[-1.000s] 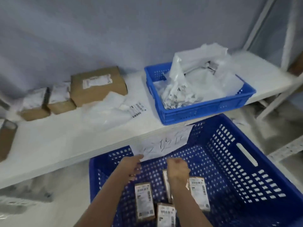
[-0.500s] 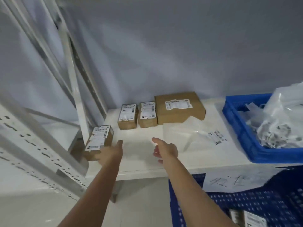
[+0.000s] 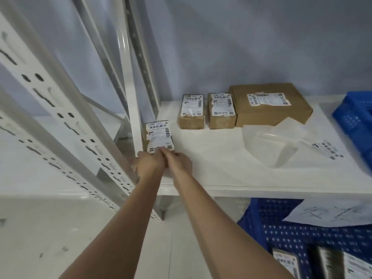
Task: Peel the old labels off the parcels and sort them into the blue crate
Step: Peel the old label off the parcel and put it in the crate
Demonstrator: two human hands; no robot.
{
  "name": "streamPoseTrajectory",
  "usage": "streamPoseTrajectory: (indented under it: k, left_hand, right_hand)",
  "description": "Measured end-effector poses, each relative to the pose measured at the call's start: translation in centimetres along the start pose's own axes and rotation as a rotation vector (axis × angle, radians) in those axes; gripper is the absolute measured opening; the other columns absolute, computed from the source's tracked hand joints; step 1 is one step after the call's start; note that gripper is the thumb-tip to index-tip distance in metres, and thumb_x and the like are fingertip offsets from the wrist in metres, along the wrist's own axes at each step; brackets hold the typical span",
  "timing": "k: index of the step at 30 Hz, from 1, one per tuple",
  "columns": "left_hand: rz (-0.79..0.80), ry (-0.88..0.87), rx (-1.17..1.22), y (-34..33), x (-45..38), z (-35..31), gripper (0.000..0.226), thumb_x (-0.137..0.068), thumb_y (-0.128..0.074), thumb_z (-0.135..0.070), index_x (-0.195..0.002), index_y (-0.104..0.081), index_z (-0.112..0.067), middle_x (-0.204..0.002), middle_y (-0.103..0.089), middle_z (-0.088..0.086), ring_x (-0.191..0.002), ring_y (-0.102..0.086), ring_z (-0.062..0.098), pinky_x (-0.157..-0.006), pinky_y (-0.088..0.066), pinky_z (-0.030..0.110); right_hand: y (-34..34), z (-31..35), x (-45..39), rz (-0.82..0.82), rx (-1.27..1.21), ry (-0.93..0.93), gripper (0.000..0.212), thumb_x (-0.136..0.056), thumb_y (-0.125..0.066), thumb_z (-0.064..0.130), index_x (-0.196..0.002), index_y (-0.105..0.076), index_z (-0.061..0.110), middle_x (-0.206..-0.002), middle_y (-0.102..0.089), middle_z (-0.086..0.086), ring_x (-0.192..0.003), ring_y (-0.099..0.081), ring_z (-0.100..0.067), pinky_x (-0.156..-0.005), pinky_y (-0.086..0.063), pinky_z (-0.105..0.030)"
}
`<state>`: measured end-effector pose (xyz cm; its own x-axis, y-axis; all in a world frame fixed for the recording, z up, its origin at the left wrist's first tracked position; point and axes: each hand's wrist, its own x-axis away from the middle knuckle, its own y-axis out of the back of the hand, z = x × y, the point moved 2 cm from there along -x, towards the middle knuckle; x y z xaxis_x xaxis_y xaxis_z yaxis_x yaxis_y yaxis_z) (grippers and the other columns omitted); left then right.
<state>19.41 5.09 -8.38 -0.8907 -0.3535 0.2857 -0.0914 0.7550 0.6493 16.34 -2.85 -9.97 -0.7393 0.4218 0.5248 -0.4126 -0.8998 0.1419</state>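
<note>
- Both hands are on the small parcel (image 3: 159, 136) at the left end of the white shelf (image 3: 221, 170), hard against the rack upright (image 3: 130, 109). This looks like the pick-up or the start of the peel.
- The left hand (image 3: 150, 163) grips the parcel's near end. The right hand (image 3: 179, 161) sits just beside it, a fingertip on the label (image 3: 160, 135). I cannot tell whether it pinches an edge (its fingers are mostly hidden).
- The parcel's long axis runs straight away from the grip toward the wall, label face up.
- Next call, I'd judge: lift a corner of the label and pull it away from the hands, then carry the parcel down to the blue crate (image 3: 302, 234), below and right of the grip.
- Beyond the grip, two more small parcels (image 3: 207, 111) and a larger box (image 3: 269, 103) wait.
</note>
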Motion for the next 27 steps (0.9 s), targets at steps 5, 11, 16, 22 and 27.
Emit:
streamPoseTrajectory:
  k: [5,11,16,22,27]
  left_hand:
    - [0.051,-0.028,0.218,0.0,3.1,-0.2,0.055,-0.09,-0.067,-0.036,-0.131,-0.047,-0.006,-0.133,-0.049,0.021,-0.11,-0.058,0.038,-0.093,-0.05,0.043]
    - [0.149,-0.045,0.498,1.7,10.9,-2.4,0.039,-0.09,-0.069,-0.018,-0.121,-0.048,-0.005,-0.108,-0.061,0.011,-0.089,-0.057,0.022,-0.075,-0.043,0.027]
    - [0.259,0.039,0.587,4.3,18.3,-2.2,0.037,-0.089,-0.07,-0.016,-0.115,-0.044,-0.012,-0.117,-0.06,0.016,-0.092,-0.058,0.026,-0.068,-0.042,0.028]
    - [0.411,0.071,0.633,8.7,28.1,0.9,0.043,-0.088,-0.071,-0.014,-0.123,-0.047,-0.007,-0.112,-0.062,0.009,-0.096,-0.06,0.023,-0.08,-0.047,0.033]
    - [0.496,0.171,0.695,11.7,35.3,7.0,0.046,-0.086,-0.074,-0.017,-0.126,-0.056,-0.003,-0.12,-0.066,0.016,-0.111,-0.063,0.03,-0.098,-0.05,0.043]
  right_hand:
    - [2.9,-0.3,1.4,-0.064,-0.051,-0.044,0.05,-0.082,-0.065,0.054,-0.107,-0.066,0.01,-0.099,-0.068,-0.004,-0.087,-0.062,-0.022,-0.072,-0.046,-0.027]
    - [8.1,0.4,6.7,-0.096,-0.062,-0.063,0.057,-0.077,-0.069,0.055,-0.11,-0.062,0.009,-0.104,-0.068,-0.007,-0.1,-0.064,-0.027,-0.088,-0.053,-0.039]
    - [13.9,0.9,14.2,-0.049,-0.099,-0.133,0.03,-0.077,-0.071,0.041,-0.084,-0.06,0.015,-0.084,-0.066,-0.002,-0.088,-0.067,-0.022,-0.073,-0.049,-0.032]
    - [18.4,-1.2,25.3,-0.002,-0.085,-0.162,0.023,-0.078,-0.071,0.039,-0.086,-0.06,0.02,-0.097,-0.068,-0.003,-0.087,-0.065,-0.019,-0.082,-0.048,-0.033]
    - [19.9,-5.5,34.0,-0.024,-0.09,-0.168,0.03,-0.076,-0.076,0.038,-0.085,-0.056,0.018,-0.1,-0.065,-0.004,-0.095,-0.063,-0.022,-0.09,-0.05,-0.036]
